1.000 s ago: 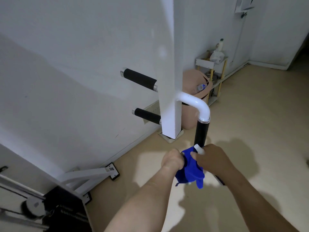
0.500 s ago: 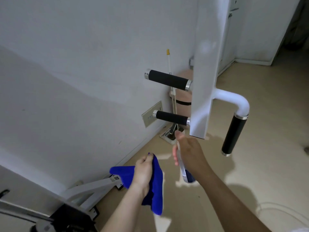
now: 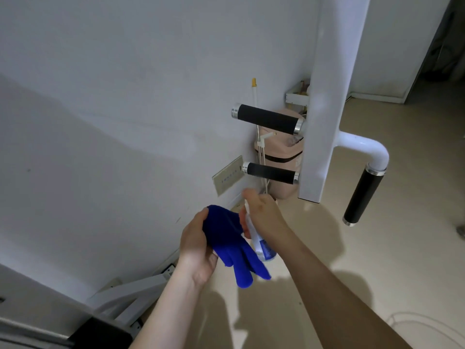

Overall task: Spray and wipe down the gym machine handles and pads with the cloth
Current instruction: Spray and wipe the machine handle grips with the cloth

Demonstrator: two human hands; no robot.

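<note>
here the left hand (image 3: 198, 238) grips a deep blue cloth (image 3: 226, 235), bunched at the top, its loose ends hanging down. just beside it, the right hand (image 3: 264, 212) curls round a small clear spray bottle (image 3: 261, 245) with blue at its base. above them, 3 black handles (image 3: 266, 119) with silver end rings stick out from the white post (image 3: 324, 122).

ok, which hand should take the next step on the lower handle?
Right hand, likely: it grips the bottle close below the lower handle, ready to spray. The left hand holds the cloth lower and farther off, for wiping afterwards.
</note>
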